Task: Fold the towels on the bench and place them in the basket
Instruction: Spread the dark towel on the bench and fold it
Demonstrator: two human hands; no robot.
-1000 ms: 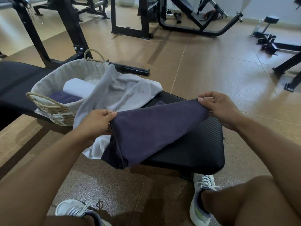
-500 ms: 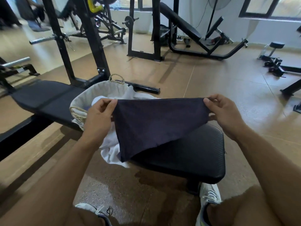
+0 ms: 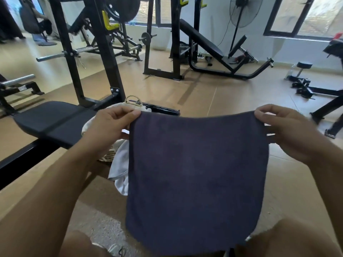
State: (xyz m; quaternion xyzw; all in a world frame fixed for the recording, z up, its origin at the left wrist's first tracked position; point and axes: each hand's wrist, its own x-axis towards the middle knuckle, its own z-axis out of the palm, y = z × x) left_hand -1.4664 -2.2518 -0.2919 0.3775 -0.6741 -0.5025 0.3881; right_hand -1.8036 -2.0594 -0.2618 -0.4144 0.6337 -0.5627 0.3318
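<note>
Your left hand (image 3: 109,125) and right hand (image 3: 289,132) hold the dark navy towel (image 3: 196,179) up in front of you, each pinching a top corner between thumb and curled fingers (image 3: 267,111). The towel hangs flat and spread, its lower edge near your knees, clear of the counter (image 3: 53,121). Behind your left hand, the wicker basket (image 3: 132,103) sits on the counter, mostly hidden, with a white towel (image 3: 120,173) draping over its side.
</note>
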